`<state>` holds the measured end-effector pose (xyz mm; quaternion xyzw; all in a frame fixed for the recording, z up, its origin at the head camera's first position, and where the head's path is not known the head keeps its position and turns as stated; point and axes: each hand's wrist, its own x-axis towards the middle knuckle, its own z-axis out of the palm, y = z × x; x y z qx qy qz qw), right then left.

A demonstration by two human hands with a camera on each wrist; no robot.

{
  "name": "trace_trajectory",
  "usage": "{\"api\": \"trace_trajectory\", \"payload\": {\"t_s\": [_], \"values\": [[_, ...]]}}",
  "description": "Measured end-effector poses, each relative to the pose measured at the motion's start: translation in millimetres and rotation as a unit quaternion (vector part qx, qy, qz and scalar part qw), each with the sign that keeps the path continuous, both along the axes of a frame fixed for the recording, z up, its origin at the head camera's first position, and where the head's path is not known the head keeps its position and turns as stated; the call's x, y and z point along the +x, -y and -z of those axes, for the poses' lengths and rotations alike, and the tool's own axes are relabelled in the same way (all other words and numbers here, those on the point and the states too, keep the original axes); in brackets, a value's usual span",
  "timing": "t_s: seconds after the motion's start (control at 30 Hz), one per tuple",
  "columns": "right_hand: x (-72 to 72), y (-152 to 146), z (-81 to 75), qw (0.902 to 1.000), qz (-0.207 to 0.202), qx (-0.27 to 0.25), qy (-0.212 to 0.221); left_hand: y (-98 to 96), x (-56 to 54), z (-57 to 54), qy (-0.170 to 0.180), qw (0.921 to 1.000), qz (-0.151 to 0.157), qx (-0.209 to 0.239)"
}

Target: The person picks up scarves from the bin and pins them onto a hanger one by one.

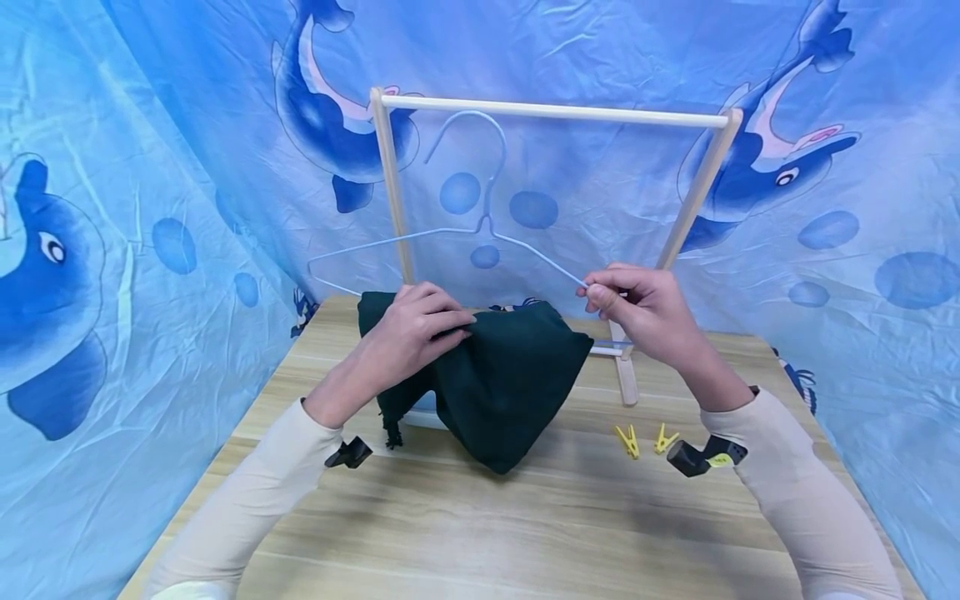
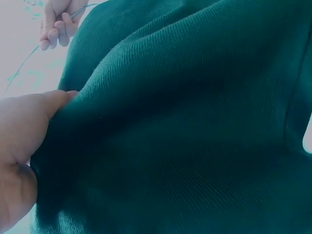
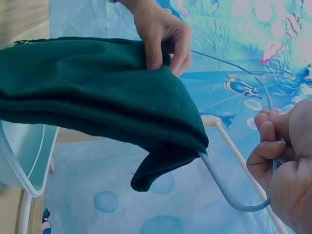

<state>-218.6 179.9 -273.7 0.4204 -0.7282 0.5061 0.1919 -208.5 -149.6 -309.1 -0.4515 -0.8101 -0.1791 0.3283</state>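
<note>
A dark green scarf (image 1: 517,375) with a fringed end hangs folded over the lower bar of a pale blue wire hanger (image 1: 504,150). My left hand (image 1: 420,329) pinches the scarf along its top fold, thumb on one side and fingers on the other. My right hand (image 1: 645,312) grips the hanger near its right shoulder corner, keeping it raised with the hook up. In the right wrist view the bare end of the hanger (image 3: 213,178) comes out from under the scarf (image 3: 102,83). Cloth fills most of the left wrist view and hides much of the lower bar.
A wooden rack with a white top rod (image 1: 555,110) stands behind the hanger. Under the scarf, a light blue tub (image 3: 29,180) is partly hidden. Two yellow clothespins (image 1: 628,442) lie on the wooden table (image 1: 480,533) at the right. Blue dolphin-print curtains surround the table.
</note>
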Motion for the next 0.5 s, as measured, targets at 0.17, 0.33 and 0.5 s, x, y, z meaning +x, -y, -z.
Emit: {"api": "trace_trajectory", "payload": {"t_s": [0.17, 0.33, 0.5], "values": [[-0.1, -1.2, 2.1, 0.9999, -0.013, 0.006, -0.004, -1.1, 0.6, -2.9, -0.005, 0.9996, 0.025, 0.007], [-0.7, -0.7, 4.9, 0.9993, -0.033, 0.019, -0.003, -2.1, 2.6, -5.1, 0.028, 0.9986, 0.033, 0.03], [-0.2, 1.0, 7.9, 0.9985, -0.043, 0.032, -0.013, -4.8, 6.0, -7.2, 0.079, 0.992, 0.007, 0.098]]}}
